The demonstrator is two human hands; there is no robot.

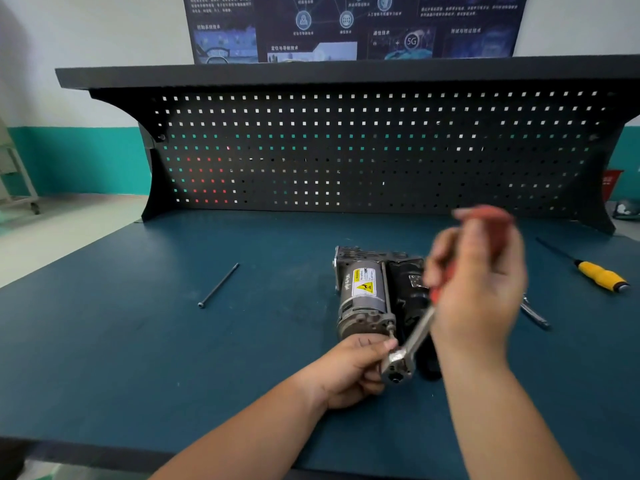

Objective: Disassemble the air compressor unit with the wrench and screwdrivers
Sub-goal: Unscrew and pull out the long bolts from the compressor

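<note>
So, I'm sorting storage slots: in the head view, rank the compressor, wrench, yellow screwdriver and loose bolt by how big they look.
1. compressor
2. wrench, though blurred and nearer the camera, so its lead over the screwdriver is unsure
3. yellow screwdriver
4. bolt, thinnest and shortest

On the wall above the back edge of the bench (173,358) hangs a dark poster (353,26). The one mark on it that reads plainly is "5G" (411,41), set inside a ring towards its lower right. Around that sit Chinese headings and blocks of small print, too blurred to make out with certainty, and round icons, one of them a globe. Right of the bench's middle lies the air compressor unit (367,292). Its grey cylinder carries a white and yellow label (364,284) with a black warning triangle on yellow. The fine print above the triangle is too small to read.
</note>
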